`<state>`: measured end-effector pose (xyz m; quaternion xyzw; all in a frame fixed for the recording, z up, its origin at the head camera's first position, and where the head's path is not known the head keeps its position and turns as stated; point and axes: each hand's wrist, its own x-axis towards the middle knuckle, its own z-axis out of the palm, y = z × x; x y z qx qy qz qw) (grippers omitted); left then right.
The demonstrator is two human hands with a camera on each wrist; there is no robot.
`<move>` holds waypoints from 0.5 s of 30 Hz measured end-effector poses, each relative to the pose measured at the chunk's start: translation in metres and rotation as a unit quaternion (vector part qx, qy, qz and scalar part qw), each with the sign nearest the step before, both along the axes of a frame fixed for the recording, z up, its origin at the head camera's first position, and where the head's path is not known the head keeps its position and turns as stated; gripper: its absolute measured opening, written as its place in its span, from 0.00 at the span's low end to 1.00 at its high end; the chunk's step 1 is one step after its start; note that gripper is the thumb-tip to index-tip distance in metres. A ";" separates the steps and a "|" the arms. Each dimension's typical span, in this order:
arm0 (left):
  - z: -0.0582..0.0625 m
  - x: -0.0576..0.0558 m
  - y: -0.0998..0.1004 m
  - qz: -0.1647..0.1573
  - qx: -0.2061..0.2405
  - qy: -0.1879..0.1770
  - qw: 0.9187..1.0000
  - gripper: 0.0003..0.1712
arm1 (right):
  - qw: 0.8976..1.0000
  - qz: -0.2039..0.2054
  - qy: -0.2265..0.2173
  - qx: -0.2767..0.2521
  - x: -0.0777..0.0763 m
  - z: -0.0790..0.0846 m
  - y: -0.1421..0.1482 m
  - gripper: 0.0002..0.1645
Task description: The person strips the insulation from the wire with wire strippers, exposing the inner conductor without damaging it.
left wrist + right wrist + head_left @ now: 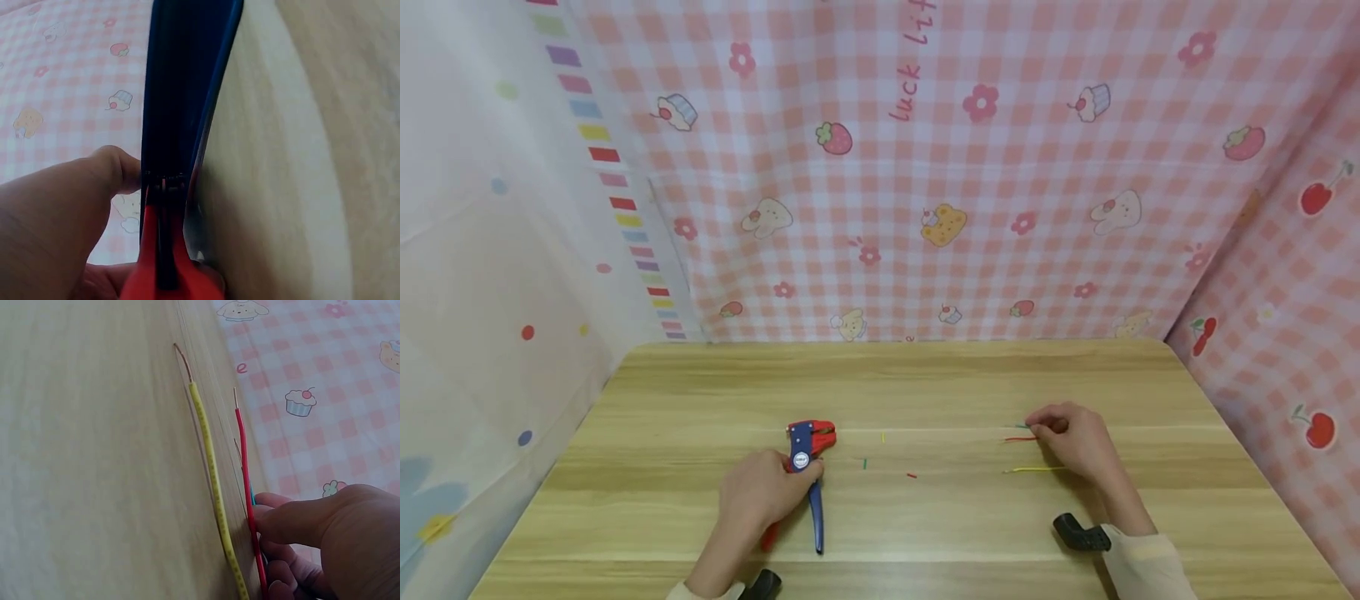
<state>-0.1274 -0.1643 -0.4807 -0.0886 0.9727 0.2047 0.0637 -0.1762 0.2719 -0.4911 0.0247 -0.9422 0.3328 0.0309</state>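
Observation:
My left hand (758, 493) grips a wire stripper (802, 446) with a red head and blue-and-red handles, low over the left of the table. In the left wrist view, the thumb presses against its blue handle (181, 81). Farther right, my right hand (1078, 442) pinches a green wire (252, 495) between thumb and forefinger, its bare tip pointing away from the hand. Beside it, a red wire (244, 450) and a yellow wire (212, 472) both have bare copper ends. The red wire overlaps the fingers in the right wrist view, and the hand hides the far ends.
Between the hands lie short bits of insulation: yellow (883, 437), green (864, 464) and red (912, 476). Black devices (1081, 533) are at both wrists. The wooden table (925, 375) ends at a pink checked curtain (880, 183) behind.

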 end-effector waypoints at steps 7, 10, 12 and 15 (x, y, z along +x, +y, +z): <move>0.001 -0.007 0.010 -0.014 -0.031 -0.010 0.999 0.32 | 1.000 -0.004 0.007 0.012 0.000 -0.002 0.009 0.06; 0.002 -0.008 0.014 -0.018 -0.041 -0.006 0.999 0.31 | 1.000 -0.005 0.007 0.014 -0.001 -0.001 0.011 0.06; 0.003 -0.008 0.016 -0.020 -0.047 -0.004 0.999 0.31 | 1.000 -0.005 0.006 0.013 -0.002 -0.002 0.012 0.05; 0.003 -0.009 0.017 -0.025 -0.053 -0.006 0.998 0.31 | 1.000 -0.005 0.001 0.012 -0.001 -0.002 0.012 0.05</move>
